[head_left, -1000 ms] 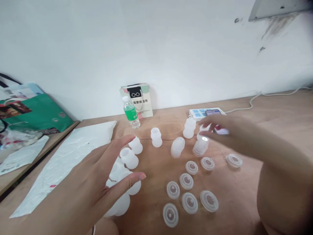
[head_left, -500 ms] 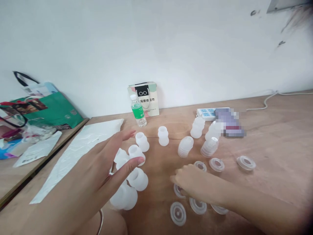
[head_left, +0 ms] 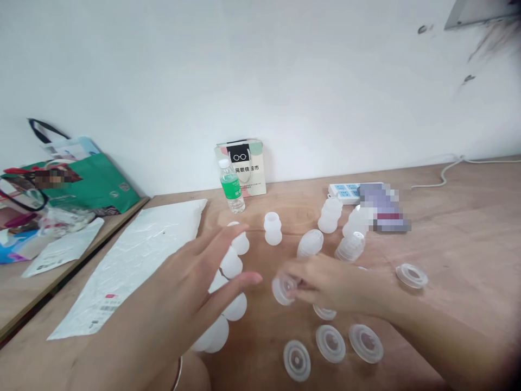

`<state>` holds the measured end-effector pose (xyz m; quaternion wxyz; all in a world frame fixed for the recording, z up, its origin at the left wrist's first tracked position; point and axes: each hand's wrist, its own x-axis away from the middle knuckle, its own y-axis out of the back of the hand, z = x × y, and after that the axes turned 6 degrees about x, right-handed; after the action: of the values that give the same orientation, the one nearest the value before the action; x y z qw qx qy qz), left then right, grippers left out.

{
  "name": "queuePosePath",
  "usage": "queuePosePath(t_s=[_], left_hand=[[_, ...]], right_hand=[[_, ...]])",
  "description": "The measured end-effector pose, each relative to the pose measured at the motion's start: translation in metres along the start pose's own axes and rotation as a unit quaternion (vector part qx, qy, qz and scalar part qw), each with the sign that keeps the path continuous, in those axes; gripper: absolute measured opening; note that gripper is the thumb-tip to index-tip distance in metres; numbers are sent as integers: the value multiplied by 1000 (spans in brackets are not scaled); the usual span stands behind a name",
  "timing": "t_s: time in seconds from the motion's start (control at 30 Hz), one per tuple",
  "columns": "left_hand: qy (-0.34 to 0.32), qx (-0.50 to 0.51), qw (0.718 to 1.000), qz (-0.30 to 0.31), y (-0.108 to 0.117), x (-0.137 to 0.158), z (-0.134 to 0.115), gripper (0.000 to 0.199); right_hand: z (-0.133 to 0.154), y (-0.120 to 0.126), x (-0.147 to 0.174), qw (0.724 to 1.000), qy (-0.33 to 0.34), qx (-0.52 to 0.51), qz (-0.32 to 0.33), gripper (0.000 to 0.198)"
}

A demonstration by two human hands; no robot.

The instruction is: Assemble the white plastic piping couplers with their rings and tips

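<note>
My right hand (head_left: 329, 282) holds a translucent round cap (head_left: 284, 289) by its edge, lifted a little above the wooden table (head_left: 468, 233). My left hand (head_left: 191, 293) hovers open, fingers spread, over a cluster of white cup-shaped pieces (head_left: 231, 264). Several more flat caps (head_left: 330, 343) lie on the table below my right hand, and one cap (head_left: 411, 275) sits apart to the right. Two stacks of caps (head_left: 309, 243) and further white cups (head_left: 272, 228) stand behind.
A small water bottle (head_left: 232, 187) and a printed paper bag (head_left: 243, 165) stand by the wall. A power strip (head_left: 345, 191) with cable and a blurred object (head_left: 385, 209) lie at right. A white plastic sheet (head_left: 134, 260) lies at left; a green bag (head_left: 89, 182) rests on the side table.
My right hand came back from the far stacks, dropped onto the flat caps and has picked one up, moving it left. My left hand shifted slightly right over the cups.
</note>
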<state>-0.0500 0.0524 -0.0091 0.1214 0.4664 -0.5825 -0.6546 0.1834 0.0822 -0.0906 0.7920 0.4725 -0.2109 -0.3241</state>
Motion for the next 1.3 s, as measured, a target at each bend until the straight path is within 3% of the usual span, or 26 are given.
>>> queuePosePath(t_s=[0.07, 0.17, 0.33, 0.5, 0.63, 0.77, 0.9, 0.97, 1.07, 1.17, 1.23, 1.3], left_hand=[[-32, -6, 996, 79, -4, 0, -6, 54], [-56, 0, 987, 152, -10, -2, -17, 60], [-50, 29, 987, 152, -17, -9, -26, 34], [-40, 18, 990, 136, -20, -11, -24, 34], [-48, -9, 991, 126, -19, -7, -24, 40], [-37, -13, 995, 95, -17, -4, -22, 44], [-34, -22, 998, 39, -12, -2, -11, 40], [-26, -20, 999, 30, -8, -1, -6, 38], [-11, -18, 1000, 22, -2, 0, -3, 36], [4, -5, 1000, 6, 1, 0, -4, 35], [5, 3, 1000, -13, 2, 0, -5, 35], [-11, -2, 999, -38, 3, 0, -4, 36]], right_hand=[[1, 16, 1, 983, -7, -169, -78, 17], [4, 29, 2, 925, -19, -351, -141, 28], [9, 21, 0, 856, 23, -495, -148, 21], [13, 14, -2, 831, 41, -532, -159, 24], [19, 14, 2, 840, 42, -520, -147, 29], [18, 17, 5, 873, 47, -460, -152, 26], [3, 23, -3, 925, -26, -290, -243, 31], [-6, 30, -14, 948, -71, -181, -252, 33], [-17, 42, -35, 974, -98, -10, -205, 37], [-27, 50, -59, 978, -114, 128, -115, 48], [-34, 51, -73, 978, -119, 152, -73, 58], [-40, 48, -84, 979, -125, 155, -54, 56]])
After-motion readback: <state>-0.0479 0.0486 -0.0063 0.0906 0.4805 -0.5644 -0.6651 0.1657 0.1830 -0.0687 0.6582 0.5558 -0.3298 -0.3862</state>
